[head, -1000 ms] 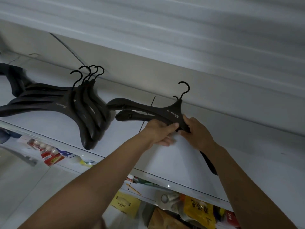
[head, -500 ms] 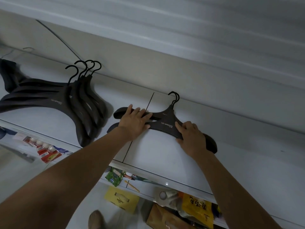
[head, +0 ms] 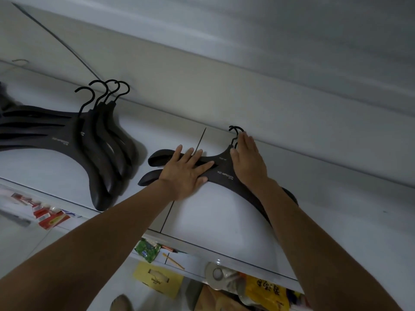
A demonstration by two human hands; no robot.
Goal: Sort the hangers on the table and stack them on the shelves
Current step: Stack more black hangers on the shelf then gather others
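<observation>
Two black hangers point(head: 221, 173) lie flat and overlapped on the white shelf point(head: 215, 216), their hooks point(head: 234, 133) pointing toward the back wall and just beside it. The left hand point(head: 186, 173) rests palm down on the left arms of this pair, its grip spread with the fingers point(head: 190, 154) fanned out flat, pinching nothing. The right hand point(head: 248, 161) lies flat over the neck of the pair, fingertips point(head: 243, 136) reaching the hooks, its grip likewise spread and pressing rather than clasping; the right forearm covers much of the hangers' right arms, whose rounded end shows past the wrist. White lettering is visible on the upper hanger between the two hands. Well apart to the left on the same shelf lies a fanned stack of black hangers point(head: 89, 142), four hooks point(head: 105, 90) splayed near the wall. Below the shelf edge, a lower level holds a red packet point(head: 50, 218), a green packet point(head: 148, 249), a yellow box point(head: 158, 279) and a yellow bag point(head: 267, 290).
</observation>
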